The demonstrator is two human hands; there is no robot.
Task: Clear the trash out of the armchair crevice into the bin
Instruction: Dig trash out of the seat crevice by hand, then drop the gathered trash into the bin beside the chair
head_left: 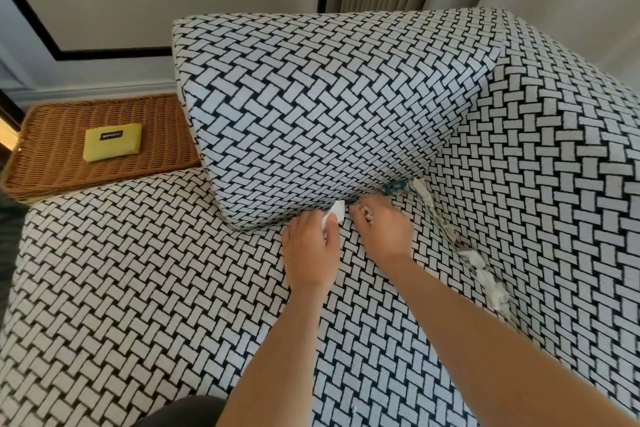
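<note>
We see 1 container: a wicker tray (45, 180), left of the back cushion (311, 107), with its right end running behind the cushion's lower left corner. It holds 1 yellow packet (112, 141), lying flat with a dark label up, well left of the cushion.

Trash: the crevice (439, 213) starts at the cushion's lower right corner and runs toward us, between the seat (156, 288) and the side panel (554, 166). Paper scraps (485, 274) are wedged along it, white and crumpled, from near that corner outward. 1 teal piece (394, 186) sits just beside the cushion's bottom edge at the same corner.

Both hands are at the cushion's lower front edge, with bare forearms reaching in from the near side.

The left hand (311, 250) is palm down on the seat just below the cushion's edge. Thumb and fingers pinch a white scrap (335, 213), whose free end pokes up against the cushion.

The right hand (384, 229) is just right of the left, knuckles up, fingers curled in toward the cushion's bottom edge. There is something pale at the fingertips (367, 217). We cannot tell whether it is gripped or only touched.
</note>
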